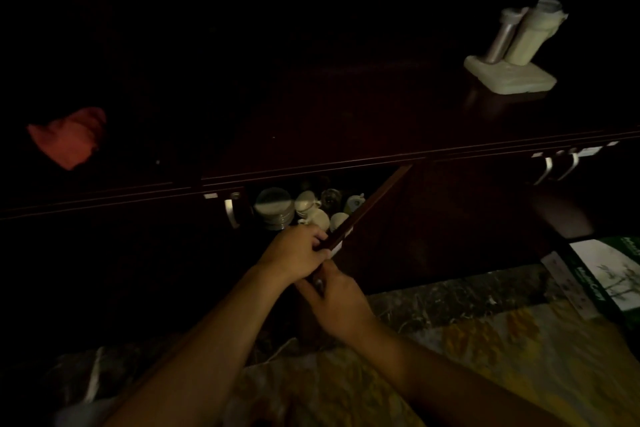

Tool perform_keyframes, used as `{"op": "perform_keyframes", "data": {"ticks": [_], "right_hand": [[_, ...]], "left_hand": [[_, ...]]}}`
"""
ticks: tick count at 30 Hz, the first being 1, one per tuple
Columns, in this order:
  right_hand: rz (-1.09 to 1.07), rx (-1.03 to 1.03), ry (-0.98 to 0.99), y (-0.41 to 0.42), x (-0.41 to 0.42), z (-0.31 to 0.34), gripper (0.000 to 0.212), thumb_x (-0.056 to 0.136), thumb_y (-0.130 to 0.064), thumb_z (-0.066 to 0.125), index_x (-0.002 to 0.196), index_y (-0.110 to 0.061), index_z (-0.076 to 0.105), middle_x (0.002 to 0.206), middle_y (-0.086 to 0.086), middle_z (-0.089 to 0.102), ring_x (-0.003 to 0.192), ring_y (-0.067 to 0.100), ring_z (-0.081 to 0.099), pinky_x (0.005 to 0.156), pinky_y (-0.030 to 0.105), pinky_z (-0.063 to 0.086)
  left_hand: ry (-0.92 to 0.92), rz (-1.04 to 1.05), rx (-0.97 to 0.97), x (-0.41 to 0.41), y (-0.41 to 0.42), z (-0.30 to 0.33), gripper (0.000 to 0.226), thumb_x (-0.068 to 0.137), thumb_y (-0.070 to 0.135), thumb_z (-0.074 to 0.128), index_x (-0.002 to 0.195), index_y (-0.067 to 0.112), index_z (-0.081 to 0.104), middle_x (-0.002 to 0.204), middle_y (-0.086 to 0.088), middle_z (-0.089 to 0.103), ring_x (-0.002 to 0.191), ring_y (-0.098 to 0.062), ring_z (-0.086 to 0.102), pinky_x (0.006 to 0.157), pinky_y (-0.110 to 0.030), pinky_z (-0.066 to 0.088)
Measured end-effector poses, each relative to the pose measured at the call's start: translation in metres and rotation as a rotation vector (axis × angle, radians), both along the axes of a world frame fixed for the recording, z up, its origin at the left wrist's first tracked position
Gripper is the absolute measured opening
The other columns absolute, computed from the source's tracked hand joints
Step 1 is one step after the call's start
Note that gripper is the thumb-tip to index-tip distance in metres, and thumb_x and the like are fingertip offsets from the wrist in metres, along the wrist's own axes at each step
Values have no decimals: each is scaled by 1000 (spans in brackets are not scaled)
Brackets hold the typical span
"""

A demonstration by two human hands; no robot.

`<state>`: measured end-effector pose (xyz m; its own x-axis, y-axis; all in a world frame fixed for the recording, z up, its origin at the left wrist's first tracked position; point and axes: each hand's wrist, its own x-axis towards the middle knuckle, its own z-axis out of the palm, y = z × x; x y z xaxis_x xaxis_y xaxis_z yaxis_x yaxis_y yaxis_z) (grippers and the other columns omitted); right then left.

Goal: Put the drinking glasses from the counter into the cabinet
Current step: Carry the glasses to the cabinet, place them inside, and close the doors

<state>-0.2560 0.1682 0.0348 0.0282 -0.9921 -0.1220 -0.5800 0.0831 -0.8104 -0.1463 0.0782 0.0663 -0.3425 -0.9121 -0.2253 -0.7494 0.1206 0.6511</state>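
The scene is very dark. A dark wooden cabinet door (375, 199) stands swung out under the counter (346, 121). My left hand (294, 253) grips the door's free edge. My right hand (332, 298) sits just below it, fingers curled at the door's lower edge; whether it holds anything I cannot tell. Inside the open cabinet (308, 208) I see a stack of plates (273, 206), pale teacups (317, 215) and one clear glass (330, 198). No drinking glass shows on the counter.
A pale stand with two upright cylinders (512, 55) sits at the counter's right. A red cloth (69, 137) lies at the left. White handles (557, 166) mark neighbouring doors. A green and white box (602, 274) lies on the marble floor at right, by patterned yellow fabric (485, 357).
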Motion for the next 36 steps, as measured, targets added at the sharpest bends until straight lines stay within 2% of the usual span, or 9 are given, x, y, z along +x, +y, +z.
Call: {"op": "perform_keyframes", "data": {"ticks": [5, 9, 11, 14, 17, 20, 30, 33, 36], "right_hand": [[-6, -5, 40, -42, 27, -12, 29, 96, -20, 60, 125, -16, 58, 108, 3, 72, 98, 18, 69, 73, 18, 43], [-87, 22, 119, -71, 35, -22, 7, 96, -22, 62, 101, -18, 59, 93, 4, 74, 87, 21, 71, 66, 25, 46], [-131, 19, 180, -80, 40, -28, 12, 96, -28, 63, 94, -19, 55, 89, 5, 73, 84, 23, 71, 63, 25, 41], [-182, 17, 217, -89, 49, -33, 22, 98, -36, 61, 100, -13, 60, 92, 7, 72, 87, 24, 70, 65, 23, 39], [-151, 31, 255, -99, 58, -36, 31, 103, -38, 50, 103, -11, 65, 98, 12, 72, 93, 29, 69, 68, 24, 38], [-140, 32, 264, -111, 66, -34, 33, 105, -34, 46, 104, -8, 67, 102, 14, 72, 96, 30, 68, 67, 23, 35], [-147, 101, 250, -163, 79, -27, 33, 104, -35, 48, 102, -8, 67, 96, 12, 72, 86, 24, 69, 64, 27, 45], [-180, 100, 197, -176, 81, -31, 28, 104, -32, 50, 102, -10, 68, 96, 9, 72, 87, 20, 70, 73, 33, 57], [-201, 116, 171, -188, 83, -36, 25, 103, -31, 52, 105, -12, 68, 97, 8, 71, 90, 20, 70, 80, 37, 59]], "left_hand": [[-78, -48, -119, 40, -29, 2, 35, 89, 28, 69, 124, 29, 66, 119, 8, 68, 107, -9, 63, 89, -26, 50], [-234, -149, -337, 72, -42, 0, 43, 86, 45, 68, 126, 28, 63, 127, 6, 60, 120, -14, 51, 90, -27, 44], [-283, -165, -482, 89, -45, -4, 54, 85, 54, 63, 131, 26, 58, 130, 5, 53, 126, -16, 44, 97, -32, 44], [-341, -77, -619, 111, -52, -7, 67, 87, 58, 55, 143, 23, 43, 146, -1, 42, 140, -22, 32, 110, -39, 37], [-431, 31, -592, 128, -65, -8, 84, 88, 61, 51, 155, 18, 23, 162, -6, 21, 152, -26, 10, 120, -49, 20], [-479, 86, -549, 146, -75, -11, 91, 88, 63, 46, 158, 17, 9, 166, -6, 7, 153, -23, -1, 121, -55, 11], [-534, 45, -573, 153, -77, -21, 110, 78, 53, 67, 158, 18, 0, 167, -5, 1, 153, -21, -4, 121, -50, 17], [-535, 47, -570, 153, -77, -21, 112, 77, 51, 70, 158, 18, 0, 167, -5, 1, 153, -22, -3, 121, -50, 19], [-542, 46, -556, 152, -78, -20, 113, 77, 52, 69, 158, 18, -2, 166, -5, 0, 153, -22, -5, 121, -50, 18]]}}
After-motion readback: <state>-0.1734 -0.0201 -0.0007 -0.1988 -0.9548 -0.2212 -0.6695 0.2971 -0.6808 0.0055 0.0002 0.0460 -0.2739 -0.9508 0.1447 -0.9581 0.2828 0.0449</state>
